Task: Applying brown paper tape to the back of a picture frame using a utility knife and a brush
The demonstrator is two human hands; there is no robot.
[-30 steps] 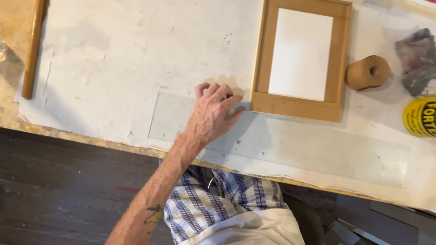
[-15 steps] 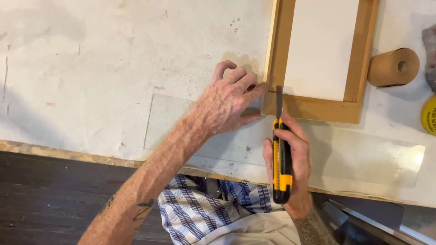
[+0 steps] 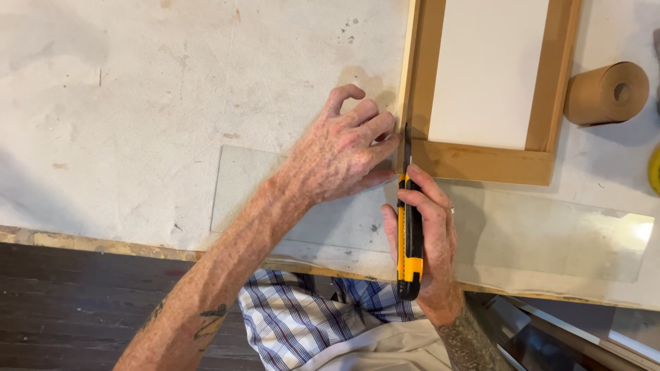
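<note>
**Knife blade at the frame's corner, clear sheet pinned flat**

Head view: the left hand (image 3: 340, 154) lies palm down, fingers loosely spread and pressed onto a clear rectangular plastic sheet (image 3: 550, 233) that rests flat on the scuffed white worktop (image 3: 137, 103). Its fingertips touch the outer left edge of a rectangular light-brown wooden picture frame (image 3: 481, 161), which lies on the sheet's far edge and encloses a plain white panel (image 3: 488, 69).

The right hand (image 3: 426, 240) is wrapped closed around a yellow and black utility knife (image 3: 410, 237), forefinger laid along its top. The knife points away from the person; its thin blade stands against the frame's lower left corner, just beside the left fingertips, with the tip on the sheet.

A roll of brown paper tape (image 3: 606, 93) lies on its side just right of the frame, near but apart from it. At the right border a sliver of a yellow round thing shows, too cut off to identify. A plaid shirt (image 3: 302, 316) shows below the worktop's near edge.
</note>
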